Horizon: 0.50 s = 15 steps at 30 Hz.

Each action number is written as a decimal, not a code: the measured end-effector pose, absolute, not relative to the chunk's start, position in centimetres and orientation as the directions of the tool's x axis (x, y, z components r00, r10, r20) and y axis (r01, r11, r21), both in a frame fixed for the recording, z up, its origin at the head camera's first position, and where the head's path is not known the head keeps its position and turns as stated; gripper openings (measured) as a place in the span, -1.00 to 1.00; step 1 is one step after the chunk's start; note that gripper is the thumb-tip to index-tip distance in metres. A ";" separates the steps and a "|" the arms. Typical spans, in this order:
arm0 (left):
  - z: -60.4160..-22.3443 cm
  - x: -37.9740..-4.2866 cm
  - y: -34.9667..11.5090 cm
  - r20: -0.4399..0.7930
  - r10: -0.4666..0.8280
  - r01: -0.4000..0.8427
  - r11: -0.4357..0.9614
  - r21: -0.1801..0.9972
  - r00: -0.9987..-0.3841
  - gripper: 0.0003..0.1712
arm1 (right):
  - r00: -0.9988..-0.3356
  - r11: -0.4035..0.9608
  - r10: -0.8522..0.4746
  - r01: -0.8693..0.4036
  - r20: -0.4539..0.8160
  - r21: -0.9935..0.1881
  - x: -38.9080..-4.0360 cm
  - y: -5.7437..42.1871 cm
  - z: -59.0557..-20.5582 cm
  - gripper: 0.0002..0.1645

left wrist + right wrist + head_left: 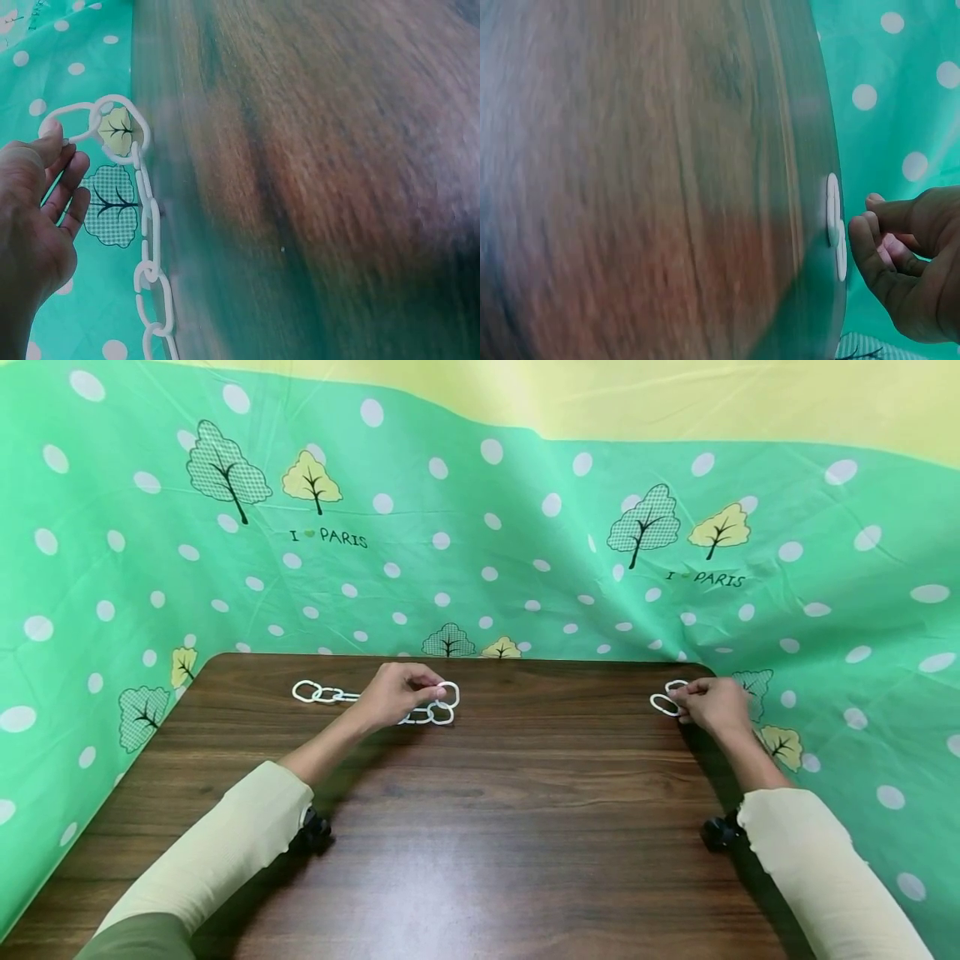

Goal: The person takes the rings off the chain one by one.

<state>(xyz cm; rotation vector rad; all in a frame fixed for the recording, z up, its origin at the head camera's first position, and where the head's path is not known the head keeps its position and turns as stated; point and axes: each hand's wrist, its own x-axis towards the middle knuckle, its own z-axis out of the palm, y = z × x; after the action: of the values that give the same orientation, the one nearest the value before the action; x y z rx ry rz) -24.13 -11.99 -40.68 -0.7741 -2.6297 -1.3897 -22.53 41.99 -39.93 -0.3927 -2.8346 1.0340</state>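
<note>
Across the dark table (525, 860), viewed from its near edge, one end link (71, 108) of a white chain (155, 232) is pinched by the left hand (401, 693) at eleven o'clock. At one o'clock, two white links (832, 210) are neared by the right hand (716, 703), loosely curled, nothing grasped. Pick-up is seemingly underway; a careful pinch is needed, hampered by the close rim. Beyond, at twelve, a dotted green cloth (517, 510) is hung.

White chain links (156, 232); brown wood-grain table (525, 802); green cloth (465, 493), white dots (551, 505); cream sleeves (217, 835).
</note>
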 end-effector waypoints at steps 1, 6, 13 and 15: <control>-40.8 -24.2 -11.9 0.285 0.400 0.461 0.466 0.756 -0.871 -0.87 | -0.964 0.743 0.266 0.197 0.012 -0.640 -22.6 41.8 -39.9 -0.59; -40.9 -24.2 -11.7 0.297 0.399 0.469 0.456 0.756 -0.867 -0.87 | -0.976 0.760 0.215 0.143 0.037 -0.634 -22.6 40.6 -39.9 -0.58; -40.6 -24.1 -11.2 0.301 0.405 0.475 0.454 0.754 -0.864 -0.87 | -0.987 0.769 0.154 0.088 0.051 -0.633 -22.4 38.2 -39.9 -0.60; -40.6 -24.1 -11.2 0.297 0.405 0.473 0.457 0.754 -0.865 -0.87 | -0.989 0.765 0.139 0.072 0.054 -0.640 -22.5 37.5 -39.9 -0.61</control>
<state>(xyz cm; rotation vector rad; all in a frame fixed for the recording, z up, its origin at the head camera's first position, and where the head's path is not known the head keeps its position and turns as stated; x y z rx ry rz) -24.07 -11.17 -40.63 -0.7894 -2.6165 -1.3907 -22.46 37.50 -39.86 -0.1711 -2.8584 1.0314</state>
